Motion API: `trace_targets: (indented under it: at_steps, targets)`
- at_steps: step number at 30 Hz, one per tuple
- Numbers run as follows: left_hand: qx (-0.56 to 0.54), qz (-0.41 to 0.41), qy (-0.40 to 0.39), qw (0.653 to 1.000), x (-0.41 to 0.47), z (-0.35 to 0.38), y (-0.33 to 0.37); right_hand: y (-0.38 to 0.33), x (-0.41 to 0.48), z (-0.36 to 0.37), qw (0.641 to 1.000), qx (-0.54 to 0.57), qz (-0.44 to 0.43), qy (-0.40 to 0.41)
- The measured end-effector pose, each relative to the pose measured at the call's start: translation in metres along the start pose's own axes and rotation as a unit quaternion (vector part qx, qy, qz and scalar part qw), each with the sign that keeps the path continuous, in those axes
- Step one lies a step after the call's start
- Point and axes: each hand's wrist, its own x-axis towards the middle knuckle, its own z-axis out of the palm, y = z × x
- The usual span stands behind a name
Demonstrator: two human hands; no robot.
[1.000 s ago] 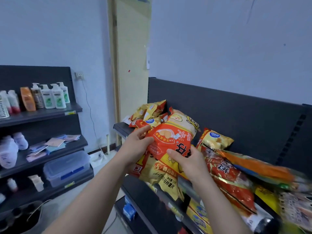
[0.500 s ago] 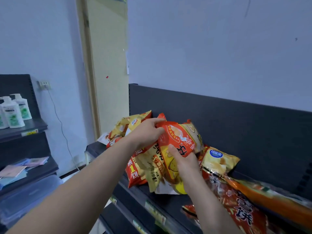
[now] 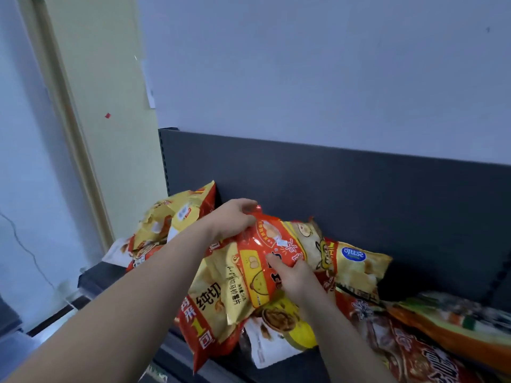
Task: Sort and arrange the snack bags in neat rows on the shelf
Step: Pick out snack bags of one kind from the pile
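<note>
Red bag sunk onto pile; my left hand and right hand fingers clamp its ends: light, slippery, crushable

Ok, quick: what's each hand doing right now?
Left hand: grips the top end of the orange-red snack bag.
Right hand: grips the same bag's lower side, thumb on its front.

Pale bluish wall, cream door with wooden frame at left.
</note>
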Motion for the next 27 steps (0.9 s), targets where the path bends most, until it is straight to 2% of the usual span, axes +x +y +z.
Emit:
trace_targets:
  at_steps: [3, 7, 12, 17, 20, 22, 25, 27]
  targets:
    - [0.080, 0.004, -0.034, 0.996, 0.017, -0.010, -0.014, 0.003, 0.005, 0.008, 0.999, -0.024, 0.030, 0.014]
    - [0.222, 0.039, -0.047, 0.973, 0.032, -0.019, -0.028, 0.000, 0.008, 0.017, 0.996, -0.033, 0.060, 0.050]
    - [0.256, 0.082, -0.058, 0.961, 0.037, -0.024, -0.041, -0.002, 0.006, 0.024, 0.985, -0.114, 0.059, 0.111]
    - [0.301, 0.159, 0.014, 0.940, 0.023, -0.019, -0.039, -0.002, -0.009, 0.036, 0.952, -0.198, 0.035, 0.231]
    - [0.341, 0.178, -0.003, 0.923, 0.016, -0.006, -0.044, 0.001, -0.017, 0.041, 0.950, -0.221, 0.019, 0.218]
    - [0.367, 0.180, 0.013, 0.913, 0.012, 0.000, -0.045, 0.004, -0.028, 0.040, 0.952, -0.212, 0.000, 0.221]
    - [0.343, 0.223, 0.073, 0.910, -0.001, 0.008, -0.036, 0.002, -0.054, 0.028, 0.936, -0.242, -0.030, 0.253]
    - [0.251, 0.258, 0.058, 0.931, -0.017, 0.020, -0.024, -0.001, -0.074, 0.014, 0.923, -0.263, -0.030, 0.280]
